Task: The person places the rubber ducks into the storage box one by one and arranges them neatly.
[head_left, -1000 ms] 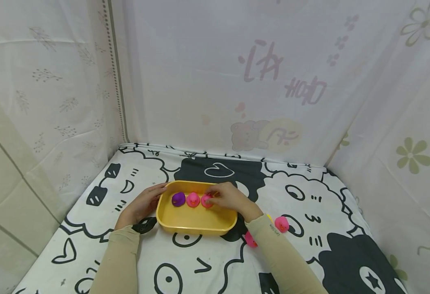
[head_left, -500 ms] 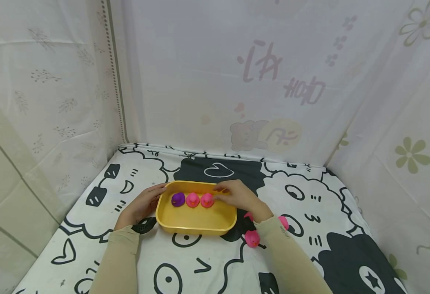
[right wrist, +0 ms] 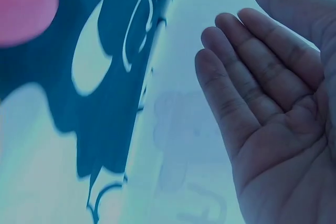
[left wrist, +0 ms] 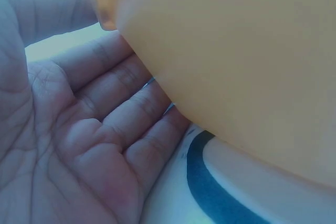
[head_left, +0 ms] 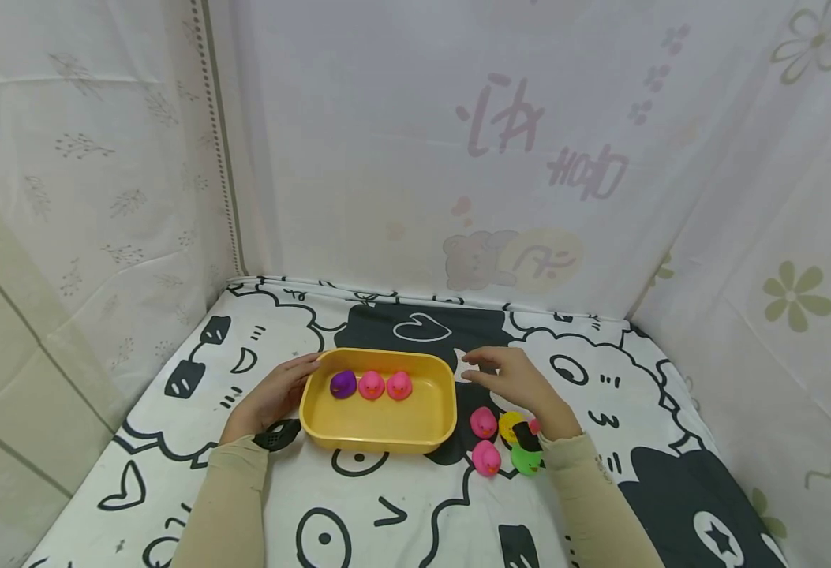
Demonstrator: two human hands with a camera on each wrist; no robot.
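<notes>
While holding nothing in the nearer, right hand (head_left: pixel 518 383), note the yellow duck (head_left: pixel 509 426) just bodyward of its palm.

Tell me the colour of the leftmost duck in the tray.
The duck is purple; the head view shows it best.

Eight toy ducks (head_left: pixel 371 386) in sight, with one yellow tray (head_left: pixel 379 434).
The tray holds three: one purple duck (head_left: pixel 343 384) and two pink. Five more sit on the surface (head_left: pixel 365 521), between the tray and the surface's right edge: three pink, one of them mostly hidden by the right wrist, plus one yellow duck (head_left: pixel 510 426) and one green duck (head_left: pixel 525 460). Two hands show: one left hand (head_left: pixel 280 392), one right hand (head_left: pixel 514 383).
</notes>
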